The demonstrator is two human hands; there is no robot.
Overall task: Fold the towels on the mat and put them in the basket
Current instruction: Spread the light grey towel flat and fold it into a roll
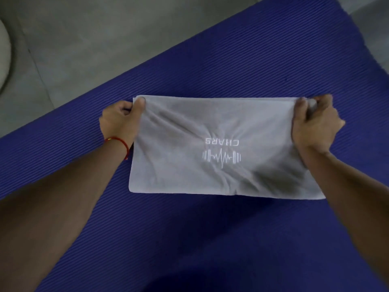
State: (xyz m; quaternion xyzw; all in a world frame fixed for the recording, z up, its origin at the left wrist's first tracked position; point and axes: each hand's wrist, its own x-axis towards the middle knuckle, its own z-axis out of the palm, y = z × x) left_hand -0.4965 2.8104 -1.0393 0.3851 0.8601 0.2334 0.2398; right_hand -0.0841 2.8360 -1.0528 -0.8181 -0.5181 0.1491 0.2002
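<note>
From the head camera, the grey towel [221,144] lies flat on the blue mat [210,239], logo showing, and the left hand [120,121] pinches its far left corner with thumb on top while the right hand [315,125] has its fingers curled round the far right corner, where the cloth bunches. It looks soft, light and limp, wrinkling between the two grips, so the corners are the sensible hold for a clean fold. No basket in shot, though that blurred pale curve [4,55] at the left edge might be one.
</note>
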